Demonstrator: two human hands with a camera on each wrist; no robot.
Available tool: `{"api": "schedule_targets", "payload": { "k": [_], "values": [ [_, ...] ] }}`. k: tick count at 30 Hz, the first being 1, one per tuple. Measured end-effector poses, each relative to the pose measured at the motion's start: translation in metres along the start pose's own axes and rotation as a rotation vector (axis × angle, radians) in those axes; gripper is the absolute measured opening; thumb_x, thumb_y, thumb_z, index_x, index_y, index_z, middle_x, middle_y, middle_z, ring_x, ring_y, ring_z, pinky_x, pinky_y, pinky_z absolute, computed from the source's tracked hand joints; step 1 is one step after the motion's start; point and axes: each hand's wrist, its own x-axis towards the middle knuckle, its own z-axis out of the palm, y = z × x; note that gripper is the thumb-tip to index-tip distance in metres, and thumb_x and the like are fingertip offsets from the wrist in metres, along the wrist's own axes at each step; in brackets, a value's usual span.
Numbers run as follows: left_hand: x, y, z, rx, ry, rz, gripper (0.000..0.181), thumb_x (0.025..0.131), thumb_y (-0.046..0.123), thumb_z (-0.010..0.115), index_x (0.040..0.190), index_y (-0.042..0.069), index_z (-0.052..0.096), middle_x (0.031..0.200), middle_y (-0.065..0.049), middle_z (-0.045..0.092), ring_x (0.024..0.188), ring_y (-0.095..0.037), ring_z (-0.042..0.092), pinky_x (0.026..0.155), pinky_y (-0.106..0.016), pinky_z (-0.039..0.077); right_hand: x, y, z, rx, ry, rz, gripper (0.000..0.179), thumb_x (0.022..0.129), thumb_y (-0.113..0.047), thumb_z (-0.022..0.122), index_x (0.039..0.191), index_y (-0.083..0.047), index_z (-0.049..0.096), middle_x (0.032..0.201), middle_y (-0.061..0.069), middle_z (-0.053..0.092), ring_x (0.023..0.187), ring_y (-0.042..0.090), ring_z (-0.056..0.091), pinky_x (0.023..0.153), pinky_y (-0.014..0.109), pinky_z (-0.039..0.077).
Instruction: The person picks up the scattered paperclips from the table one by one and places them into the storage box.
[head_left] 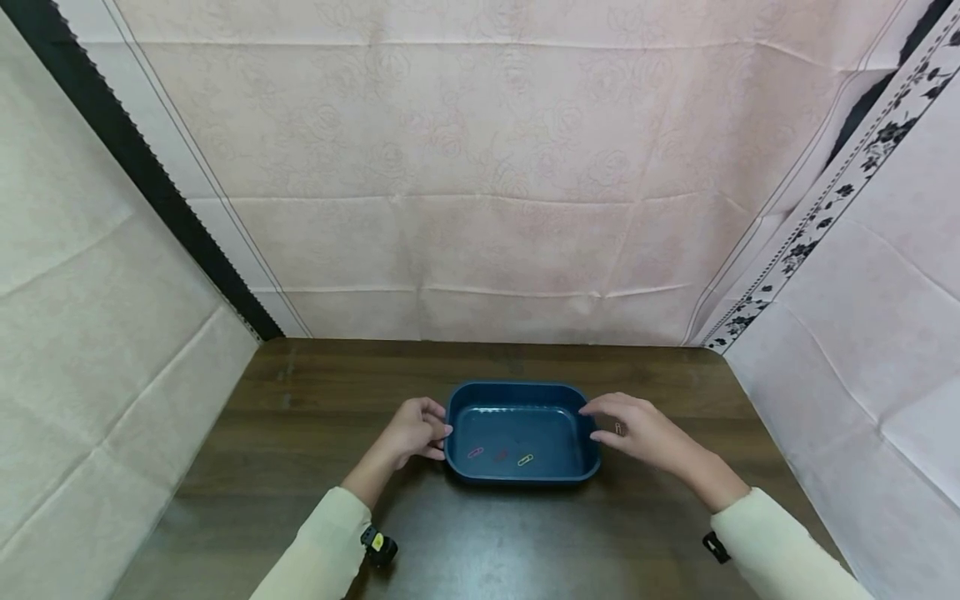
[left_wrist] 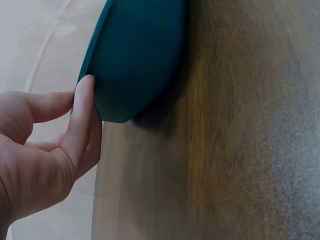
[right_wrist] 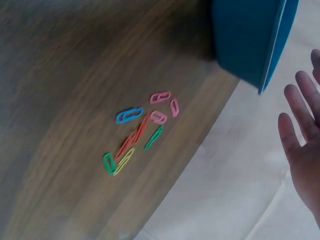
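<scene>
I see the left hand (head_left: 422,428) pinching a smooth, round-cornered tray (head_left: 517,429); the right hand (head_left: 640,429), loosely spread, hovers beside it.

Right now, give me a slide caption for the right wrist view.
Colourful paper clips lie on a wooden table near a blue tray, with the right hand nearby.

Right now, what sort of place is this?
Probably a makeshift tabletop work booth, indoors: pale patterned sheeting closes off the back and both sides of a wooden table, with a blue tray on it.
</scene>
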Motion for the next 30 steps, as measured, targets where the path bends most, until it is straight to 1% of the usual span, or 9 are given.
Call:
{"api": "schedule_targets", "payload": {
  "k": [3, 6, 12, 16, 22, 27, 30],
  "values": [
    [0.000, 0.000, 0.001, 0.001, 0.002, 0.000, 0.030, 0.098, 0.000, 0.067, 0.124, -0.006, 0.055, 0.105, -0.027, 0.067, 0.073, -0.023, 0.066, 0.065, -0.036, 0.066, -0.006, 0.006, -0.004, -0.019, 0.032, 0.011, 0.039, 0.089, -0.014, 0.082, 0.127, -0.012, 0.071, 0.126, 0.001, 0.072, 0.111, 0.023, 0.069, 0.084, 0.039, 0.064],
    [0.000, 0.000, 0.001, 0.001, 0.003, 0.000, 0.030, 0.098, 0.000, 0.067, 0.124, -0.006, 0.055, 0.106, -0.027, 0.066, 0.072, -0.022, 0.066, 0.065, -0.036, 0.066, -0.012, 0.011, -0.008, -0.055, 0.062, 0.032, 0.041, 0.088, -0.012, 0.082, 0.128, -0.013, 0.071, 0.126, -0.001, 0.073, 0.117, 0.023, 0.068, 0.094, 0.045, 0.061],
    [0.000, 0.001, 0.001, 0.003, 0.002, -0.002, 0.029, 0.098, 0.000, 0.066, 0.125, -0.007, 0.055, 0.105, -0.027, 0.066, 0.073, -0.022, 0.066, 0.065, -0.036, 0.066, -0.022, 0.024, -0.012, -0.102, 0.125, 0.055, 0.042, 0.087, -0.011, 0.083, 0.127, -0.018, 0.072, 0.123, -0.001, 0.074, 0.115, 0.024, 0.070, 0.091, 0.047, 0.062],
    [-0.001, 0.002, 0.001, 0.004, 0.005, -0.005, 0.030, 0.098, 0.000, 0.067, 0.125, -0.006, 0.055, 0.105, -0.027, 0.066, 0.073, -0.022, 0.066, 0.065, -0.036, 0.066, -0.028, 0.032, -0.014, -0.129, 0.151, 0.071, 0.042, 0.086, -0.011, 0.084, 0.126, -0.019, 0.072, 0.122, 0.000, 0.075, 0.113, 0.026, 0.070, 0.088, 0.049, 0.062],
    [-0.001, 0.002, 0.001, 0.007, 0.011, -0.009, 0.030, 0.098, 0.001, 0.068, 0.125, -0.005, 0.056, 0.103, -0.025, 0.066, 0.073, -0.023, 0.066, 0.065, -0.036, 0.066, -0.040, 0.047, -0.018, -0.153, 0.160, 0.119, 0.043, 0.085, -0.010, 0.085, 0.126, -0.016, 0.073, 0.123, 0.005, 0.075, 0.114, 0.030, 0.068, 0.088, 0.052, 0.061],
    [-0.001, 0.002, 0.002, 0.009, 0.016, -0.008, 0.030, 0.098, 0.001, 0.068, 0.124, -0.005, 0.056, 0.101, -0.023, 0.066, 0.073, -0.023, 0.066, 0.065, -0.036, 0.066, -0.052, 0.057, -0.019, -0.153, 0.132, 0.192, 0.040, 0.088, -0.012, 0.082, 0.127, -0.015, 0.073, 0.125, 0.008, 0.074, 0.116, 0.033, 0.067, 0.092, 0.055, 0.059],
    [-0.001, 0.002, 0.002, 0.010, 0.017, -0.009, 0.030, 0.097, 0.001, 0.068, 0.124, -0.005, 0.056, 0.101, -0.023, 0.066, 0.073, -0.023, 0.066, 0.065, -0.036, 0.066, -0.059, 0.063, -0.019, -0.149, 0.131, 0.219, 0.039, 0.088, -0.012, 0.081, 0.126, -0.014, 0.074, 0.124, 0.010, 0.074, 0.115, 0.035, 0.067, 0.091, 0.056, 0.059]
  ]
}}
